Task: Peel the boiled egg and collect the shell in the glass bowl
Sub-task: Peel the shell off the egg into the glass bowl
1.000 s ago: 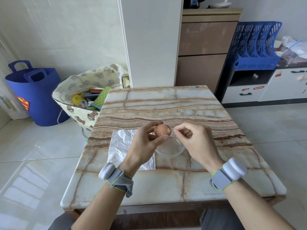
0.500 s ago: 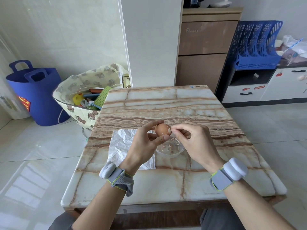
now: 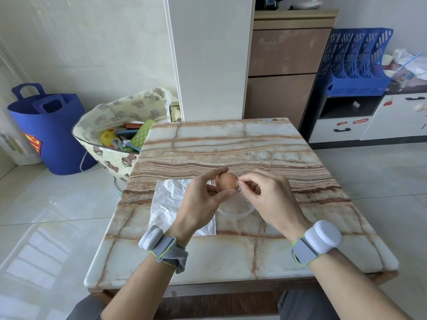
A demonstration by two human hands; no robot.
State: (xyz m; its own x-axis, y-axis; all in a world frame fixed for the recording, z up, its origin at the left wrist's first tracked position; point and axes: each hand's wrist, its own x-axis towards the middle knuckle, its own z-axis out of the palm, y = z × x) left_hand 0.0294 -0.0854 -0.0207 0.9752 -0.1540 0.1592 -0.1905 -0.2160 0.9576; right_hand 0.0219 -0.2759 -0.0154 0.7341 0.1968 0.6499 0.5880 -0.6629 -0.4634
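Note:
A brown boiled egg (image 3: pixel 226 181) with a small bare white patch on its right side is held above the table. My left hand (image 3: pixel 200 202) grips it between thumb and fingers. My right hand (image 3: pixel 269 196) pinches at the shell on the egg's right side with thumb and forefinger. Just below the egg stands a small clear glass bowl (image 3: pixel 235 210) with a few bits of shell in it, partly hidden by both hands.
A crumpled white sheet (image 3: pixel 166 199) lies on the marble table (image 3: pixel 231 146) left of the bowl. Beside the table's left edge stand a printed bag of toys (image 3: pixel 120 125) and a blue tub (image 3: pixel 48 130). Cabinets and a blue rack (image 3: pixel 355 63) stand behind.
My right hand moved from beside the egg up to its right side and now pinches the shell. Shell bits appeared in the bowl. My left hand kept holding the egg.

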